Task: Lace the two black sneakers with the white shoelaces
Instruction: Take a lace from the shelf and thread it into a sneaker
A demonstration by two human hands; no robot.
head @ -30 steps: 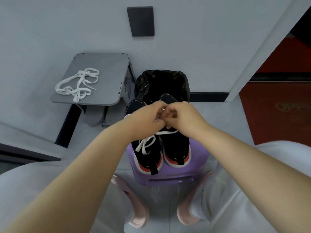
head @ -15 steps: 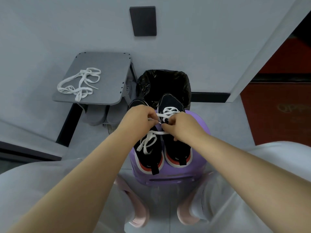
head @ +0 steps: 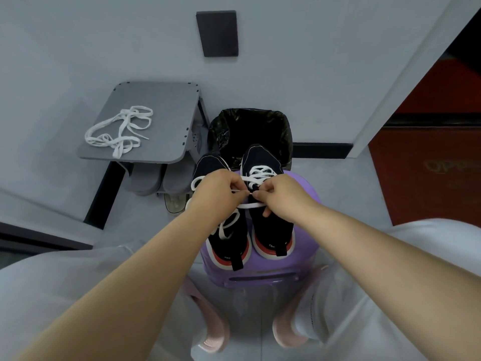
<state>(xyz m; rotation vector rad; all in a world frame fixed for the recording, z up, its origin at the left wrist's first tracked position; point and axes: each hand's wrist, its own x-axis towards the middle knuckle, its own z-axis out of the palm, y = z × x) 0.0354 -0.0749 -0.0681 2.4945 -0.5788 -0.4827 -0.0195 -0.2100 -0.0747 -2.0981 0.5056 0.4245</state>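
White shoelace (head: pixel 250 205) is mid-threading on the right sneaker (head: pixel 270 227): crossed rows at the toe end only. The left hand (head: pixel 218 188) pinches one strand and the right hand (head: pixel 281 194) pinches the tip, fingers curled. Both sneakers sit on the purple stool (head: pixel 308 190), toes at its far edge. Loops lie across the left sneaker (head: pixel 230 246); can't tell if they're threaded. The spare lace (head: pixel 119 131) is heaped near the desk's (head: pixel 166 100) front-left corner. Likely risks: a skipped eyelet, uneven ends, or a hard tug tipping a shoe toward the bin (head: pixel 250 126).
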